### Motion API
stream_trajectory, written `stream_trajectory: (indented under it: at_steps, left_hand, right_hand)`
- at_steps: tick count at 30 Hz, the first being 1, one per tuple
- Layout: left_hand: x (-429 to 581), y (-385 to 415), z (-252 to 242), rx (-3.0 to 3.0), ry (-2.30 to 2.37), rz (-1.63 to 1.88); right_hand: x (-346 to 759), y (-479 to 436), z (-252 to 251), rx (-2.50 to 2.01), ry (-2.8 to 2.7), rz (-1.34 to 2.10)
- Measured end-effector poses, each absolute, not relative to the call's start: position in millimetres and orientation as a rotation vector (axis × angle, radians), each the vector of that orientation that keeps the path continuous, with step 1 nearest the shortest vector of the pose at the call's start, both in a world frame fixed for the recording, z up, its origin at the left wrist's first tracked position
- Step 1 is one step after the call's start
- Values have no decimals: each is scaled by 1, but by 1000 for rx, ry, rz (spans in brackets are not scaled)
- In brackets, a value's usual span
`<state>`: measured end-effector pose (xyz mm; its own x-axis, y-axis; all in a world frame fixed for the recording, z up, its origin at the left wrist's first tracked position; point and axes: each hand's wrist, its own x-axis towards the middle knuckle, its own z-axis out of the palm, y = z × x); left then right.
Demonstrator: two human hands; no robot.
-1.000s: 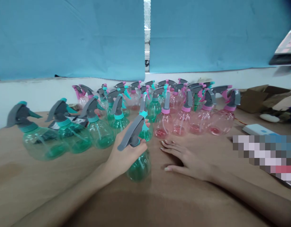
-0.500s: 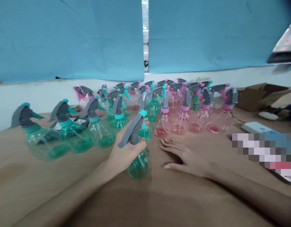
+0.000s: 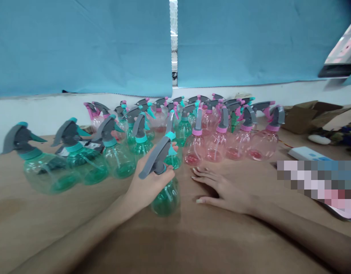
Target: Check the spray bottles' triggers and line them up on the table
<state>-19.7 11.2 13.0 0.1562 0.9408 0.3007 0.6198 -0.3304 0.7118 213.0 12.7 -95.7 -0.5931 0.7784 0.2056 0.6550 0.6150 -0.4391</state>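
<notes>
Only the head view has shifted slightly since a second ago; everything on the table (image 3: 209, 243) sits as it did. The left hand (image 3: 144, 186) is clamped round the neck of a green bottle (image 3: 165, 201), which stands near, mid-table. The right hand (image 3: 232, 196) lies palm down to its right, thumb apart, with pink bottles (image 3: 193, 150) just beyond and a box (image 3: 299, 120) far right.

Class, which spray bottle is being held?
The frontmost green spray bottle: the left hand grips it beneath its grey spray head; no others are held.
</notes>
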Motion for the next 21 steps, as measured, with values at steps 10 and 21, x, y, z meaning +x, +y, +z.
stream_trajectory:
  at_steps: [10,21]
  left_hand:
    - [-22,10,13,2066,1447,988]
    - [-25,9,16,2085,1417,1028]
  right_hand:
    - [211,11,-94,-1174,-2475,457]
    - [213,12,-97,-1153,-2469,450]
